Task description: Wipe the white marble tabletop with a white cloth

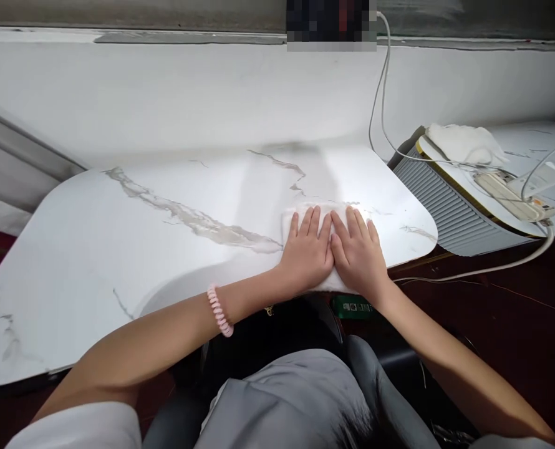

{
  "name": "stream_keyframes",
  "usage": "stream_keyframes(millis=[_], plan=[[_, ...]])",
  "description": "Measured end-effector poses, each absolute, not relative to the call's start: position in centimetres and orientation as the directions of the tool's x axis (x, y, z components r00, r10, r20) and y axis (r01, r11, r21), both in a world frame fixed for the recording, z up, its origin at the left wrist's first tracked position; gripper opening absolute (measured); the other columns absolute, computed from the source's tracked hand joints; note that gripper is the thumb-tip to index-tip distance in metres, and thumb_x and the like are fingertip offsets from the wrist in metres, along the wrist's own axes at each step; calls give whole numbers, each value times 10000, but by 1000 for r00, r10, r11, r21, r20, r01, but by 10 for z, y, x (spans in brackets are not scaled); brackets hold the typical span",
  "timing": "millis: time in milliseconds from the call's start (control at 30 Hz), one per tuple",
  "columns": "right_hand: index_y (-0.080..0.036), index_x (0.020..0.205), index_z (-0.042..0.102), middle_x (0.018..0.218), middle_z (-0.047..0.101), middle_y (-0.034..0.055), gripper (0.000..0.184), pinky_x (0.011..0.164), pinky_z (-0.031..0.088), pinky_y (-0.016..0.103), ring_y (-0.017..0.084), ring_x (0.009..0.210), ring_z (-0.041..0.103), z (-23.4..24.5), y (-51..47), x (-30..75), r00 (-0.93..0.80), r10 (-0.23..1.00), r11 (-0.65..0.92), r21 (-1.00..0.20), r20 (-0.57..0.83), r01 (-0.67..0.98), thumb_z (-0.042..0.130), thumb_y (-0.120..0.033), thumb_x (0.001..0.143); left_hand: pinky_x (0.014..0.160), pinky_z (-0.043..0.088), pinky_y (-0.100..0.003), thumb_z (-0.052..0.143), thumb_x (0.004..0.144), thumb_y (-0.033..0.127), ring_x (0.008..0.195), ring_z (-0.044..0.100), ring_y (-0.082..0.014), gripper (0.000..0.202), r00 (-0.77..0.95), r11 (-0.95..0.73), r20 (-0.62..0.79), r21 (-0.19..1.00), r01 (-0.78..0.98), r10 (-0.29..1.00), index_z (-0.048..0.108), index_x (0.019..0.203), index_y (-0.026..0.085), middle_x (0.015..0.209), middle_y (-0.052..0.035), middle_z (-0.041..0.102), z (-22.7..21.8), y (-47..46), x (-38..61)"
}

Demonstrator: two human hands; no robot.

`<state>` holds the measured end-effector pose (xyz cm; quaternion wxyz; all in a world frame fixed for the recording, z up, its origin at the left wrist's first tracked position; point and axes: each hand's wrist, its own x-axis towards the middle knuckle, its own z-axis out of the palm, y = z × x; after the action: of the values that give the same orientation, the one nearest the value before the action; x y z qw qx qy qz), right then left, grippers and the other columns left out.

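A folded white cloth (292,219) lies near the front edge of a white marble table (165,237). My left hand (308,252) lies flat on it, fingers stretched forward. Pressed right beside it, thumbs touching, my right hand (359,255) also rests flat on the cloth with fingers spread. Both hands cover most of the cloth; only its far and left edges show. A pink coil band (220,310) is round my left wrist.
To the right stands a second marble surface (530,134) carrying a crumpled white cloth (464,143), a power strip (509,193) and white cables (380,93). A grey ribbed panel (441,206) sits below it. A white wall runs behind the table.
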<state>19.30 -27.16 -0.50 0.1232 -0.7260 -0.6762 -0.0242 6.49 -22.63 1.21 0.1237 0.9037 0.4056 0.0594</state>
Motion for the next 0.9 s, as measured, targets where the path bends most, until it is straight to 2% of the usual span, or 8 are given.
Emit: stream_keyframes(millis=[167, 300, 400, 567, 667, 833, 900], plan=[[-129, 1570, 386, 1641, 328, 174, 584, 1222, 229, 564, 334, 1545, 225, -3, -275, 156, 22, 987, -5, -110, 159, 994, 267, -324, 1032, 1278, 135, -552, 299, 1030, 275, 1564, 153, -294, 593, 615, -597, 17, 262, 758, 788, 282, 1586, 70, 1675, -160, 207, 11, -240, 25], [-126, 1588, 349, 1653, 282, 204, 585, 1229, 203, 542, 334, 1551, 204, 3, -252, 134, 3, 997, 6, -111, 77, 994, 282, -316, 1039, 1282, 129, -551, 282, 1023, 269, 1551, 225, -281, 577, 588, -581, 55, 253, 774, 807, 339, 1561, 67, 1655, -163, 280, 9, -226, 4], [-161, 1586, 352, 1658, 284, 181, 571, 1226, 209, 542, 317, 1550, 215, 4, -227, 125, -23, 998, 32, -143, 63, 989, 268, -326, 1045, 1279, 140, -550, 281, 1013, 256, 1543, 253, -288, 574, 552, -554, 82, 247, 795, 830, 363, 1544, 53, 1639, -181, 321, 7, -206, -5], [-210, 1562, 376, 1658, 309, 127, 544, 1215, 224, 555, 297, 1540, 240, 0, -172, 118, -64, 993, 83, -198, 100, 977, 228, -325, 1051, 1273, 166, -533, 285, 1008, 250, 1542, 226, -340, 593, 481, -485, 81, 256, 836, 873, 343, 1531, -22, 1633, -237, 308, 4, -157, -8], [-208, 1558, 376, 1655, 309, 134, 548, 1206, 210, 590, 307, 1539, 234, -1, -136, 116, -41, 995, 64, -245, 96, 967, 240, -321, 1039, 1281, 136, -519, 281, 1012, 257, 1551, 208, -318, 583, 482, -487, 96, 295, 822, 871, 344, 1538, 12, 1652, -208, 284, 0, -120, -12], [-190, 1548, 397, 1642, 328, 149, 562, 1203, 178, 620, 309, 1539, 231, 1, -82, 110, -13, 995, 45, -312, 102, 949, 262, -299, 1014, 1285, 103, -521, 261, 1028, 303, 1553, 216, -270, 544, 488, -518, 175, 344, 783, 855, 371, 1535, 139, 1664, -109, 306, -10, -57, -18], [-182, 1548, 400, 1639, 333, 153, 564, 1210, 169, 610, 300, 1541, 229, 2, -65, 107, -2, 994, 37, -318, 109, 947, 252, -276, 1012, 1287, 99, -510, 262, 1028, 309, 1549, 230, -264, 537, 471, -502, 176, 338, 796, 864, 384, 1524, 142, 1656, -105, 324, -12, -36, -19]])
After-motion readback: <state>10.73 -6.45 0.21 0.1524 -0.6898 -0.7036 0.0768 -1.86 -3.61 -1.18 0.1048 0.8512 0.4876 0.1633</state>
